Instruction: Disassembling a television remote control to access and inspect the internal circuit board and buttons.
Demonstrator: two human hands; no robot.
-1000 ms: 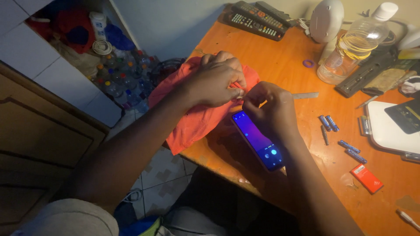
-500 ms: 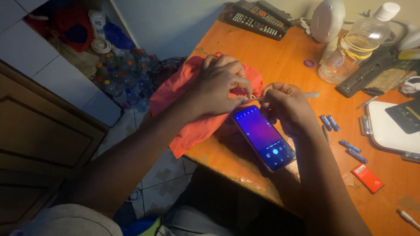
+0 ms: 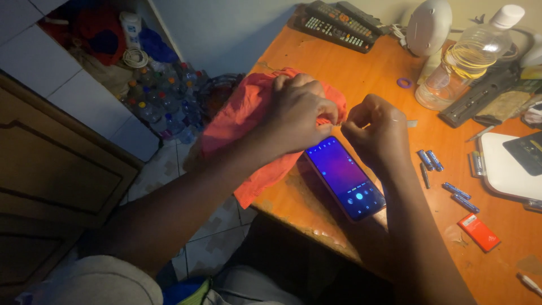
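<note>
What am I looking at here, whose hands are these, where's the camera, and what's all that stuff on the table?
The camera sits on a person's head and looks down, so the two bare arms reaching in are that person's own. The left hand grips a bunched red-orange cloth at the edge of an orange wooden table. The right hand is closed in a pinch right beside it, holding something too small to make out. Just below both hands lies a phone with its screen lit purple. Further right are loose small batteries, a little red packet, a clear plastic bottle and, at the far edge, remote controls.
</note>
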